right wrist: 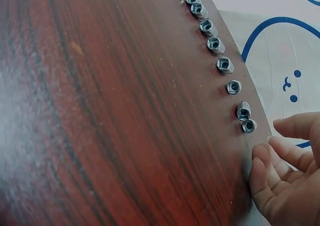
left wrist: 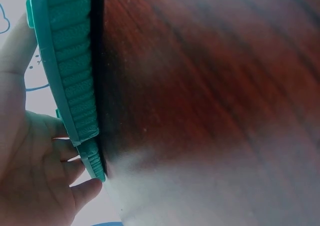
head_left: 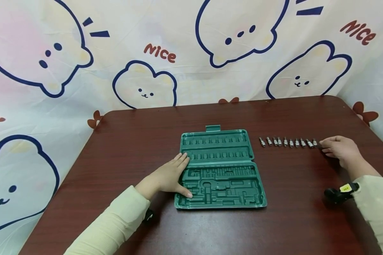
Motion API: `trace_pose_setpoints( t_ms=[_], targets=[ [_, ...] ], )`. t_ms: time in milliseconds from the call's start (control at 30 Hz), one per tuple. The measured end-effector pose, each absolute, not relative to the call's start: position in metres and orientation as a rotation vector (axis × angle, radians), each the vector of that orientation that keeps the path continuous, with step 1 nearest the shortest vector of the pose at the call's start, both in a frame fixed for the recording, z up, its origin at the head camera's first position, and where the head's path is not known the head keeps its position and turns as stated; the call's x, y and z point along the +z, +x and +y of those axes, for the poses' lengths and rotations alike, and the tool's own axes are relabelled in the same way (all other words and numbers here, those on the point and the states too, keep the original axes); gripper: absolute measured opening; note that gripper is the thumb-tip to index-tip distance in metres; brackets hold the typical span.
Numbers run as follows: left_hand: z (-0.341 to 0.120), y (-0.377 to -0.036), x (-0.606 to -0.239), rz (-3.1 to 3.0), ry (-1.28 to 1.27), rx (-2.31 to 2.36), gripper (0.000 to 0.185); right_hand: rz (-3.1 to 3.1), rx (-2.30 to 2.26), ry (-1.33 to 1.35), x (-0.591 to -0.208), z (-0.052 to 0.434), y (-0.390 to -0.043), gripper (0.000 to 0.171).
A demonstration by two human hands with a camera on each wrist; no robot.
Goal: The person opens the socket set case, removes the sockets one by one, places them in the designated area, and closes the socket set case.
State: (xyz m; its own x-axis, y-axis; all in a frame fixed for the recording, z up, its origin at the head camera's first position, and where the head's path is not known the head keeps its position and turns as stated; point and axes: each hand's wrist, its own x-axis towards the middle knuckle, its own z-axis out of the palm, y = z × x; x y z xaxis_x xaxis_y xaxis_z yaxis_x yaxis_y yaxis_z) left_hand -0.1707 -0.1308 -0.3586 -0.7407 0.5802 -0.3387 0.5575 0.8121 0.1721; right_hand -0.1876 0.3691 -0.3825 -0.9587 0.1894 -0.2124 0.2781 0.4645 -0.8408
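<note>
A green plastic tool case [head_left: 223,161] lies unfolded on the table, its moulded recesses bare. My left hand [head_left: 170,173] rests on the case's left edge, fingers spread along the hinge side and thumb on the lower half. In the left wrist view, the fingers [left wrist: 65,161] touch the case's ribbed side wall [left wrist: 70,61]. Right of the case runs a row of small metal sockets [head_left: 291,143], seen with their square holes in the right wrist view. Beside the row's right end is my right hand [head_left: 339,150], fingers loosely bent; nothing shows between its fingertips [right wrist: 280,123].
The dark red wooden table [head_left: 134,138] has rounded far corners. A cloth [head_left: 185,81] printed with cartoon bears hangs behind it and to the sides. A black wrist camera strap [head_left: 341,193] is on the right wrist, close above the tabletop.
</note>
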Motion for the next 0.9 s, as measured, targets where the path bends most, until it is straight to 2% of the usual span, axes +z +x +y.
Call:
trace_pose_setpoints(
  t_ms=[367,600,900],
  targets=[
    [-0.131,-0.17,-0.357,2.619,0.863,0.104,0.114,2.631,-1.559,0.336,-0.373,0.352,-0.187,0.033],
    [-0.132,-0.17,-0.359,2.62,0.858,0.112,0.114,2.526,-1.711,0.213,-0.369,0.33,-0.191,0.019],
    [-0.133,-0.168,-0.36,2.625,0.858,0.128,0.113,2.491,-1.634,0.108,-0.365,0.291,-0.193,0.029]
  ],
)
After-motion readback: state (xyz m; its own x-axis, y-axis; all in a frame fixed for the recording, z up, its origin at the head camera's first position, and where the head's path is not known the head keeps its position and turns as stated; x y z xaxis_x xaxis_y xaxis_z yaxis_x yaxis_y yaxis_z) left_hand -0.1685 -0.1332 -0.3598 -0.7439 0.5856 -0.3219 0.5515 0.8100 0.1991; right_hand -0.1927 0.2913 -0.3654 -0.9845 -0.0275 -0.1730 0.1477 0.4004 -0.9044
